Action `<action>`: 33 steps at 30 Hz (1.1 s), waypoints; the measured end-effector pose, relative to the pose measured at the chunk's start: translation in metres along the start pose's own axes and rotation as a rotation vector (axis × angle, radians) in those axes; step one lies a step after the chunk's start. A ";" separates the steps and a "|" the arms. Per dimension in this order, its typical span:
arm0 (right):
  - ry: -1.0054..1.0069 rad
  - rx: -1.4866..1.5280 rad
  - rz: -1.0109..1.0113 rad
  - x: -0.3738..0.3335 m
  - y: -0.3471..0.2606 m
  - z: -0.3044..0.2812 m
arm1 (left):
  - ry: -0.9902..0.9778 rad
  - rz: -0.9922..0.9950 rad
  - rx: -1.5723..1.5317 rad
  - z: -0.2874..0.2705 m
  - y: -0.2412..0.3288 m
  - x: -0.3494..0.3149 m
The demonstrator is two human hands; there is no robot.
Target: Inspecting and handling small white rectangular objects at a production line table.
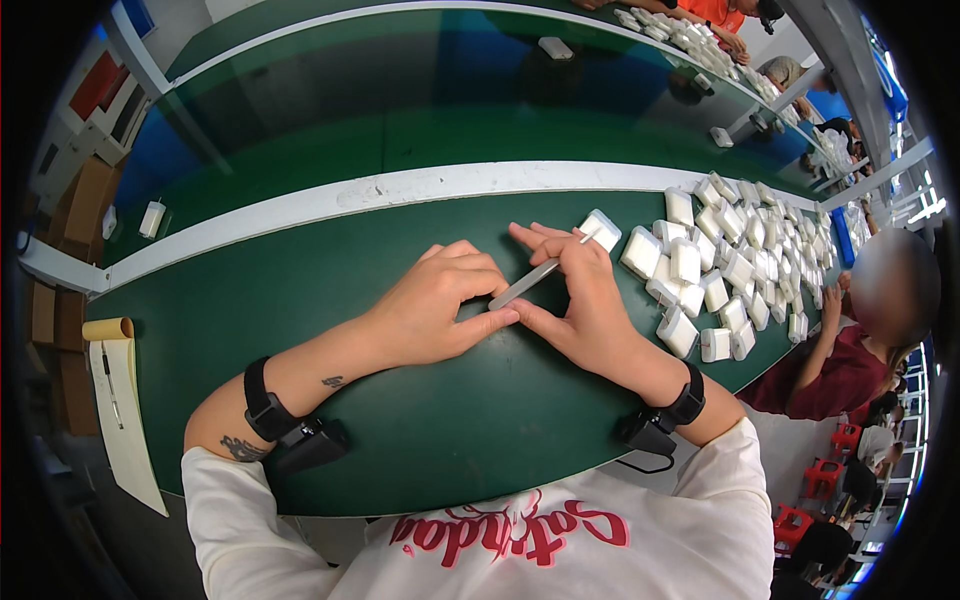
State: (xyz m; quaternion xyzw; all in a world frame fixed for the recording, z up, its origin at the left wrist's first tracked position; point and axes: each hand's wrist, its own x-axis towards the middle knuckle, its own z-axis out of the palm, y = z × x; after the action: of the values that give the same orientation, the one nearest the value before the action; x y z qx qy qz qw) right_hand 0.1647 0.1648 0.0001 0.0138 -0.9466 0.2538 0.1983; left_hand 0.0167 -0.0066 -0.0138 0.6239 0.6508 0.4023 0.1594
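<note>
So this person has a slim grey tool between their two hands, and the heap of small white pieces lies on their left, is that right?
Not quite: the head view shows the heap of small white pieces on the person's right. The slim grey tool is indeed between the left hand and right hand.

Red script lettering (520,530), upside down, across the white shirt (690,540) front

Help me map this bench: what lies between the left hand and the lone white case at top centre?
Between left hand and white case, the head view shows green tabletop, white rail, then glossy green surface.
</note>
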 end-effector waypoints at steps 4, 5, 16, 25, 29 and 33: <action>0.122 0.129 0.030 0.011 -0.006 -0.025 | 0.033 -0.008 -0.101 0.000 -0.003 0.003; 0.067 0.068 0.105 0.016 -0.005 -0.037 | 0.044 -0.010 -0.141 0.000 -0.003 0.003; -0.180 -0.433 0.490 0.275 0.173 -0.063 | 0.065 0.029 -0.117 0.005 -0.007 0.000; 0.014 -0.559 0.484 0.294 0.239 0.009 | 0.064 0.036 -0.103 0.004 -0.009 0.000; -0.003 -0.231 0.338 0.276 0.176 -0.023 | 0.049 -0.099 -0.179 0.001 -0.007 0.001; -0.051 0.496 0.157 0.179 0.073 -0.043 | 0.628 -0.013 -0.021 -0.004 -0.001 0.003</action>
State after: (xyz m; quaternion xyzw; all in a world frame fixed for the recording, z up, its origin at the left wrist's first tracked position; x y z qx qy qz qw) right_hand 0.0068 0.2627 0.0676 -0.0050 -0.8583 0.4924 0.1445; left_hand 0.0125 -0.0047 -0.0112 0.4635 0.6679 0.5808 -0.0404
